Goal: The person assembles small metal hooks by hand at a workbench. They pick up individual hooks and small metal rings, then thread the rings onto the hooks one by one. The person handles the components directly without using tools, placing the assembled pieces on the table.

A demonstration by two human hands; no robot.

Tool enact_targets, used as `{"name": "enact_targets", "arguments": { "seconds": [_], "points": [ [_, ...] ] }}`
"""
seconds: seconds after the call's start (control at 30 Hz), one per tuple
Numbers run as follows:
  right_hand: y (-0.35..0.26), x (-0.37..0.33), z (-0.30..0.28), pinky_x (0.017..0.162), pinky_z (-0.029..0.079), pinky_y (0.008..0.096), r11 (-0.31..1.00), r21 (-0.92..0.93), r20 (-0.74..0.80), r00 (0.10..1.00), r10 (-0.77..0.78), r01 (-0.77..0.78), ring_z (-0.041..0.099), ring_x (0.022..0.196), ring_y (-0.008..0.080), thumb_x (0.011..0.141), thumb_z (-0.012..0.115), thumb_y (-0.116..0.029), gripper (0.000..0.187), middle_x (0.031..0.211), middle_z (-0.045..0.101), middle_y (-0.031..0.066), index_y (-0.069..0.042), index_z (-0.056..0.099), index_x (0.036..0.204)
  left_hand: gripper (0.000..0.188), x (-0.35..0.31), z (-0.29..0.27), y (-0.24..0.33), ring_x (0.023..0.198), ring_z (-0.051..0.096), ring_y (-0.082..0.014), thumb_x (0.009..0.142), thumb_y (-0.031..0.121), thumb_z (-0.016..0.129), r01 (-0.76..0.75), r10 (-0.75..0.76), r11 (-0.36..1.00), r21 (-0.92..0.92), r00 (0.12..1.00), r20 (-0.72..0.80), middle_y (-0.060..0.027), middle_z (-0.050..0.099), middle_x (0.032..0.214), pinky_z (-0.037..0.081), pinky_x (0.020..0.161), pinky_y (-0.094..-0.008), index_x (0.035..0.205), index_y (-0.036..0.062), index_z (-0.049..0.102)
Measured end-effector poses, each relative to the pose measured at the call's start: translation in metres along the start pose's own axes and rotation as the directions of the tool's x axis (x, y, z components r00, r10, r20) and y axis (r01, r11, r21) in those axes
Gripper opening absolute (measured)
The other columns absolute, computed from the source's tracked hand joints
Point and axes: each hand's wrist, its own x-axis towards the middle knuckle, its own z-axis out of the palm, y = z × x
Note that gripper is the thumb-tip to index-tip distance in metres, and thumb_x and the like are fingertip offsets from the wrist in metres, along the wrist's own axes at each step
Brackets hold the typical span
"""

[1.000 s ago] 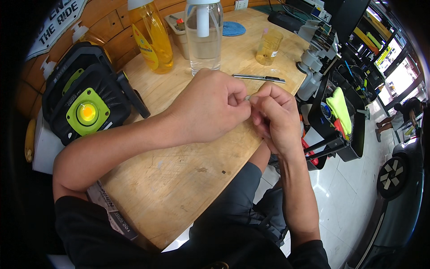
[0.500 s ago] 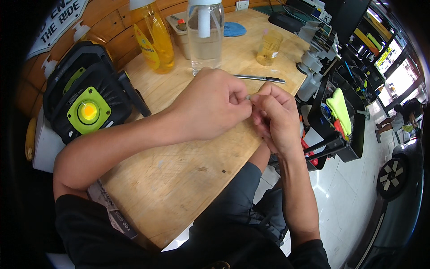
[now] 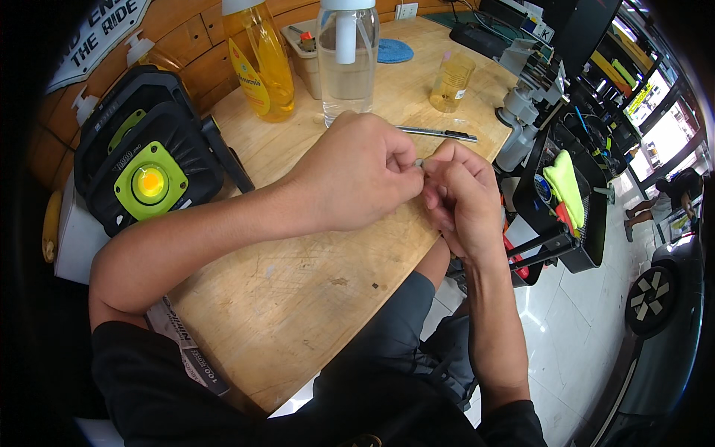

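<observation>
My left hand [image 3: 361,175] and my right hand [image 3: 467,197] meet above the wooden table [image 3: 298,313], fingertips pinched close together. Between them shows a tiny pale piece [image 3: 418,163], too small to name and mostly covered by the fingers. Both hands are closed in a pinch; which of them bears the piece, or whether both do, is hard to make out. Just beyond my hands a silver and black pen [image 3: 439,133] lies on the tabletop. Behind my left hand stands a tall clear bottle [image 3: 346,86] of liquid with a pale cap.
Left stands a black and green work light [image 3: 150,183], lit. Toward the back are an amber liquid bottle [image 3: 261,74], a beige bin [image 3: 304,63], a blue round pad [image 3: 393,51] and a yellowish cup [image 3: 452,86]. A black tool cart [image 3: 588,249] holds a lime cloth [image 3: 564,188].
The hands keep almost the same pose, with only slight finger movement around the tiny piece. The whole view has shifted a little.
</observation>
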Motion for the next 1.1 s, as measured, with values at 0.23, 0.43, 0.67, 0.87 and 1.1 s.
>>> {"name": "enact_targets", "arguments": {
  "seconds": [0.23,0.43,0.67,0.87,1.1],
  "points": [
    [0.0063,0.0018,-0.0002,0.036,0.025,0.0213,0.994,-0.096,-0.016,0.999,-0.046,0.044,0.035,0.039,0.0052,0.094,0.057,-0.009,0.010,0.061,0.055,0.0041,-0.004,0.058,0.085,0.018,-0.0006,0.0010,-0.0035,0.061,0.068,-0.0100,0.090,0.004,0.064,-0.014,0.014,1.000,0.023,1.000,-0.002,-0.0058,0.067,0.066,0.050,0.053,-0.0243,0.074,-0.0039,0.063],
    [0.0059,0.0020,0.0009,0.036,0.025,0.0219,0.997,-0.063,-0.015,0.999,-0.039,0.038,0.034,0.039,0.0054,0.093,0.057,-0.009,0.010,0.062,0.055,0.0041,-0.005,0.058,0.085,0.017,-0.0008,-0.0001,-0.0009,0.061,0.069,-0.0105,0.090,0.004,0.064,-0.014,0.014,1.000,0.003,1.000,-0.001,-0.0057,0.067,0.067,0.050,0.053,-0.0242,0.074,-0.0039,0.062],
    [0.0004,0.0003,0.0002,0.038,0.026,0.0211,1.000,-0.026,0.001,1.000,0.005,-0.005,0.040,0.043,0.0046,0.092,0.061,-0.008,0.010,0.062,0.057,0.0031,-0.004,0.059,0.084,0.015,-0.0005,0.0009,-0.0012,0.061,0.066,-0.0070,0.090,0.004,0.066,0.010,-0.010,1.000,0.014,1.000,0.005,-0.0036,0.066,0.067,0.047,0.052,-0.0226,0.077,-0.0018,0.062],
    [0.0050,0.0014,0.0006,0.036,0.024,0.0215,0.994,-0.109,-0.020,0.999,-0.034,0.031,0.035,0.039,0.0046,0.094,0.060,-0.010,0.011,0.060,0.055,0.0039,-0.003,0.058,0.085,0.017,-0.0026,0.0012,-0.0023,0.060,0.053,-0.0014,0.088,0.005,0.070,-0.040,0.041,0.997,0.067,0.999,-0.003,0.0009,0.061,0.065,0.042,0.051,-0.0216,0.075,-0.0010,0.062],
    [0.0041,0.0013,-0.0041,0.040,0.027,0.0204,1.000,0.003,0.025,1.000,0.005,-0.005,0.042,0.044,0.0049,0.094,0.058,-0.008,0.007,0.066,0.061,0.0058,-0.002,0.059,0.091,0.015,-0.0001,-0.0023,0.0000,0.060,0.060,-0.0041,0.090,0.007,0.069,-0.008,0.007,0.998,0.064,1.000,0.007,-0.0019,0.066,0.069,0.045,0.052,-0.0218,0.078,-0.0015,0.065]
  ]
}}
